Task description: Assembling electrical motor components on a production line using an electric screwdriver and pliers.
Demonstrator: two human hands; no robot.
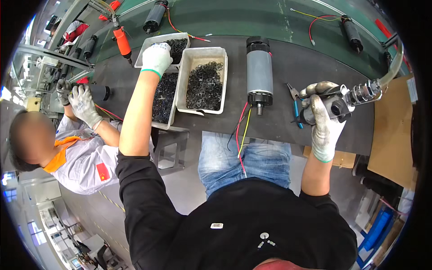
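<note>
My left hand point(157, 58), in a white glove with a green cuff, reaches over the far-left white bin point(146, 45) of small black parts. Its fingers point down and away, hidden behind the back of the hand, so their grip does not show. My right hand point(325, 119), gloved too, is closed around a grey air tool point(335, 105) with a spring-wrapped hose fitting. Blue-handled pliers point(297, 107) lie just left of that tool. Between my hands, a grey cylindrical motor point(259, 69) with black end caps rests on the dark bench, its shaft and wires toward me.
A white bin point(224, 81) holds black rings; another bin point(170, 119) stands beside it. An orange power screwdriver point(121, 41) hangs at the back left. More motors point(155, 17) lie along the green surface behind. On the left, a co-worker's gloved hands point(83, 103) are at a dark cylinder.
</note>
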